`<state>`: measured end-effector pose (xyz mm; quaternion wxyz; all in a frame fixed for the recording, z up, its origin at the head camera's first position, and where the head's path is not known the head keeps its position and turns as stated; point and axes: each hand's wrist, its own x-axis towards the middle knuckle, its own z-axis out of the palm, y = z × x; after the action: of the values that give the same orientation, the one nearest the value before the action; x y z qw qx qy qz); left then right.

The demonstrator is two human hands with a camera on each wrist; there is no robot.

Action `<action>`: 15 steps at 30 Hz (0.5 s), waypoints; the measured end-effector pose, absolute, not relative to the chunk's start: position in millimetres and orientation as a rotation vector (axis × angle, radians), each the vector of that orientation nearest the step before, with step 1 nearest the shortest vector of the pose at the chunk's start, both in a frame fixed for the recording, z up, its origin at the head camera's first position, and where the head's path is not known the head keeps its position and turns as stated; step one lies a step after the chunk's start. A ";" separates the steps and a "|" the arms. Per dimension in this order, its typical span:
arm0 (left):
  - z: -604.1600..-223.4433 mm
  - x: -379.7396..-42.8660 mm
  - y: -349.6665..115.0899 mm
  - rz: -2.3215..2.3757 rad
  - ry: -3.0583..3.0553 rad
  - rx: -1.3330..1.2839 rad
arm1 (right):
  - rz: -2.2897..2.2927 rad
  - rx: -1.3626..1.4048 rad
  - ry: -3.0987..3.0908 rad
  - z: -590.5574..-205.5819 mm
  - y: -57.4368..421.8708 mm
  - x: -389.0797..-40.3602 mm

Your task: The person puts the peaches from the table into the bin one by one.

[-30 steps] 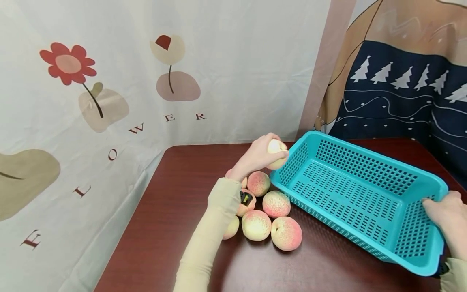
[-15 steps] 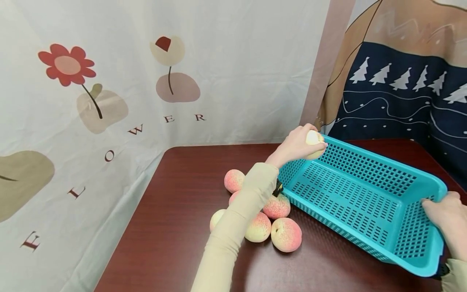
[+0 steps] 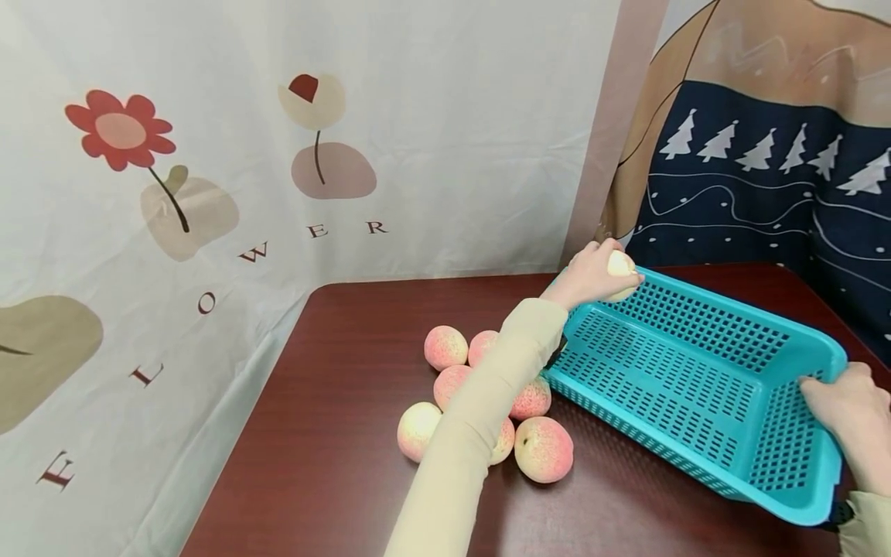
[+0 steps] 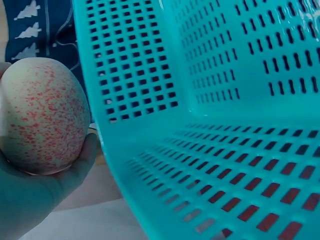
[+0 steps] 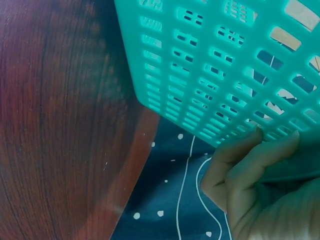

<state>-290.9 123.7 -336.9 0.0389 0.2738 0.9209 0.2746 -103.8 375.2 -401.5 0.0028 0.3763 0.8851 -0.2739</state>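
My left hand (image 3: pixel 588 277) grips a pale yellow and pink peach (image 3: pixel 622 272) above the far left corner of a turquoise plastic basket (image 3: pixel 668 379). In the left wrist view the red-speckled peach (image 4: pixel 45 115) sits between thumb and fingers, just beside the basket rim (image 4: pixel 102 145). At the basket's right end, my right hand (image 3: pixel 851 410) holds the rim with its thumb inside. Bent fingers (image 5: pixel 245 165) press the outer slotted wall (image 5: pixel 182 90) in the right wrist view. Several more peaches, such as a pink one (image 3: pixel 544 449), lie left of the basket.
The dark red-brown table (image 3: pixel 334 371) carries the basket and the peaches. My left sleeve (image 3: pixel 473 418) passes over the peach group and partly hides it. Behind the table hangs a pale curtain (image 3: pixel 452 155) with flower prints, and a navy tree-print cloth (image 3: pixel 738 186) at the right.
My left hand has carried the peach rightward, from beside the basket's left end to over its far left corner. My right hand has stayed on the basket's right end.
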 end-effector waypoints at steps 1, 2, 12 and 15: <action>-338.0 -291.4 124.6 0.818 2.822 0.836 | -0.863 1.180 2.776 -401.5 374.9 -103.8; -339.2 -292.1 125.7 0.790 2.821 0.838 | -0.868 1.181 2.777 -401.5 374.6 -103.8; -350.2 -294.7 134.8 0.404 2.823 0.847 | -0.864 1.184 2.781 -401.5 375.0 -104.9; -355.1 -292.9 137.8 0.293 2.823 0.821 | -0.862 1.186 2.776 -401.0 374.6 -104.8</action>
<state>-292.9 137.8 -355.1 0.0937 0.2766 0.9513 0.0986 -104.8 374.6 -401.0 0.0010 0.3776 0.8843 -0.2744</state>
